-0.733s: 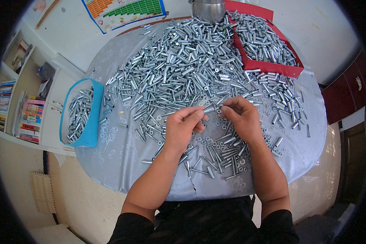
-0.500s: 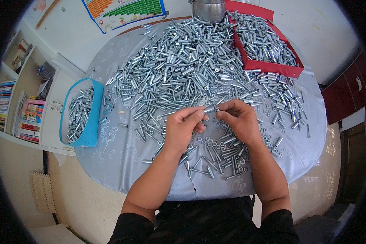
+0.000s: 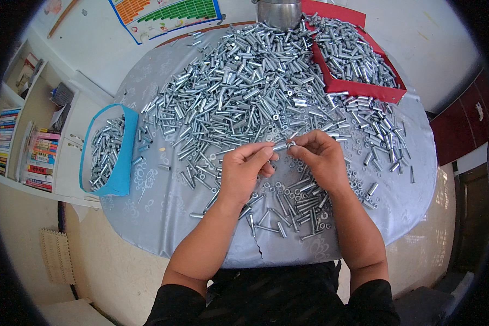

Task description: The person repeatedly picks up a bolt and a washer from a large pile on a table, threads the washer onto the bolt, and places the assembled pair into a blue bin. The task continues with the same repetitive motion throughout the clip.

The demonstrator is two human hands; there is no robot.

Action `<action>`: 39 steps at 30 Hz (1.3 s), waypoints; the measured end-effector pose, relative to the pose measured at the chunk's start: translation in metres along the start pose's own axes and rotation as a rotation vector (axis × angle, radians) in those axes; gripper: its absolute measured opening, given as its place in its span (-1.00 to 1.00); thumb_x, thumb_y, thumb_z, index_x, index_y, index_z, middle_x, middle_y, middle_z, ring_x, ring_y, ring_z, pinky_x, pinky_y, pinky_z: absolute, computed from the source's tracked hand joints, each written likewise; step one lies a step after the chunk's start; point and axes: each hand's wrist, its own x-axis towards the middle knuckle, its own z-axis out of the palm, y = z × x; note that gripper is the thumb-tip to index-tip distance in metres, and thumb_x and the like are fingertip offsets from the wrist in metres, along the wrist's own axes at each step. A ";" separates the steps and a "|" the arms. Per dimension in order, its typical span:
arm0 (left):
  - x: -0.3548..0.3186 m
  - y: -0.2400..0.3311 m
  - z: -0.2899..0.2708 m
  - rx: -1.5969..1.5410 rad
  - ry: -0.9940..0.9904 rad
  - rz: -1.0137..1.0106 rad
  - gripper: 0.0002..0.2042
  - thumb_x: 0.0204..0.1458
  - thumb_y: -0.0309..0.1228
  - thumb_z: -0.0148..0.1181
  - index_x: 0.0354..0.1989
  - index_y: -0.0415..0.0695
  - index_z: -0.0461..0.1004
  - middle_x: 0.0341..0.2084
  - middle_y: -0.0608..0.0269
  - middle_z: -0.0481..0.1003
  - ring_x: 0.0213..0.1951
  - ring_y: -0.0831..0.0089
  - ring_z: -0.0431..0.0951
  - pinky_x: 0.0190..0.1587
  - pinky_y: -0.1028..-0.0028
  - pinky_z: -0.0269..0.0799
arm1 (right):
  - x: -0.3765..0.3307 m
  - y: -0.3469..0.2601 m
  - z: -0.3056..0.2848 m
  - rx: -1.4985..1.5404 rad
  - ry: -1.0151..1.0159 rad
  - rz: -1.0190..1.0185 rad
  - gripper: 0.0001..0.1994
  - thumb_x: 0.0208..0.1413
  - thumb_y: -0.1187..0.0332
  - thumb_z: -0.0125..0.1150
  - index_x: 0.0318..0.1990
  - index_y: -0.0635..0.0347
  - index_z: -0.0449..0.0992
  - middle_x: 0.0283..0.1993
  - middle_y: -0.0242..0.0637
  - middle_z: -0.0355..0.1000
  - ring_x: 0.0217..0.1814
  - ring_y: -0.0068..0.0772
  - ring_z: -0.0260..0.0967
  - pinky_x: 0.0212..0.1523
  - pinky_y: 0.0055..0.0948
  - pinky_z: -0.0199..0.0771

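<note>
Right at the middle of the frame, the left hand (image 3: 243, 169) and right hand (image 3: 321, 158) pinch a small metal sleeve (image 3: 281, 145) between fingertips, its long axis lying left-right, above the table (image 3: 146, 217) strewn with metal sleeves.

1. My left hand (image 3: 243, 173) is bare: no glove, ring or watch.
2. My right hand (image 3: 321, 161) is just as bare.
3. Both forearms are uncovered up to short black sleeves (image 3: 182, 304).
4. Dark clothing (image 3: 277, 293) covers my lap beneath them.
</note>
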 end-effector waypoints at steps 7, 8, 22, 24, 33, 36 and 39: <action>0.000 -0.001 0.000 0.007 -0.007 -0.002 -0.79 0.11 -0.48 0.19 -0.12 -0.32 0.54 -0.40 0.12 0.59 -0.53 0.56 0.52 -0.46 0.58 0.49 | -0.001 -0.003 -0.002 -0.044 -0.009 -0.011 -0.79 0.03 0.57 0.28 -0.15 0.34 0.51 -0.23 -0.30 0.53 -0.18 -0.57 0.46 -0.12 -0.55 0.46; 0.000 -0.001 0.000 0.009 -0.009 -0.002 -0.79 0.10 -0.48 0.19 -0.13 -0.32 0.54 -0.40 0.12 0.59 -0.53 0.56 0.52 -0.46 0.58 0.49 | -0.001 -0.004 -0.003 -0.062 -0.026 -0.002 -0.79 0.03 0.57 0.28 -0.14 0.34 0.52 -0.24 -0.31 0.53 -0.19 -0.58 0.45 -0.12 -0.56 0.45; -0.002 0.000 0.002 0.077 -0.089 -0.013 -0.79 0.10 -0.46 0.19 -0.14 -0.30 0.55 -0.41 0.14 0.59 -0.53 0.56 0.51 -0.46 0.58 0.47 | 0.000 -0.002 -0.010 -0.224 -0.077 0.083 -0.84 0.14 0.37 0.25 -0.32 0.33 0.53 -0.45 -0.42 0.45 -0.45 -0.65 0.34 -0.43 -0.61 0.34; -0.002 0.002 0.004 0.078 -0.060 -0.030 -0.79 0.11 -0.46 0.18 -0.14 -0.30 0.55 -0.42 0.14 0.59 -0.53 0.56 0.51 -0.46 0.57 0.48 | 0.001 -0.001 -0.011 -0.189 -0.087 0.056 -0.84 0.13 0.37 0.26 -0.31 0.31 0.53 -0.44 -0.42 0.45 -0.45 -0.66 0.34 -0.43 -0.61 0.35; 0.000 -0.002 -0.001 -0.002 -0.038 -0.012 -0.79 0.11 -0.46 0.18 -0.12 -0.28 0.53 -0.40 0.15 0.59 -0.51 0.55 0.53 -0.44 0.57 0.49 | -0.002 -0.002 -0.006 -0.136 -0.121 -0.021 -0.81 0.03 0.47 0.34 -0.21 0.29 0.52 -0.35 -0.44 0.48 -0.35 -0.69 0.35 -0.32 -0.63 0.38; 0.000 -0.001 0.000 -0.014 -0.036 -0.021 -0.79 0.11 -0.47 0.18 -0.11 -0.28 0.53 -0.40 0.15 0.58 -0.50 0.54 0.54 -0.43 0.56 0.50 | -0.002 -0.002 -0.006 -0.161 -0.116 -0.013 -0.82 0.01 0.50 0.34 -0.21 0.28 0.53 -0.35 -0.44 0.47 -0.34 -0.69 0.35 -0.31 -0.62 0.38; 0.001 -0.001 0.000 -0.029 -0.030 -0.034 -0.79 0.10 -0.47 0.18 -0.12 -0.27 0.53 -0.39 0.14 0.58 -0.50 0.54 0.55 -0.42 0.55 0.52 | -0.003 -0.004 -0.005 -0.157 -0.105 -0.012 -0.82 0.00 0.52 0.34 -0.21 0.27 0.53 -0.35 -0.45 0.47 -0.34 -0.69 0.34 -0.31 -0.61 0.37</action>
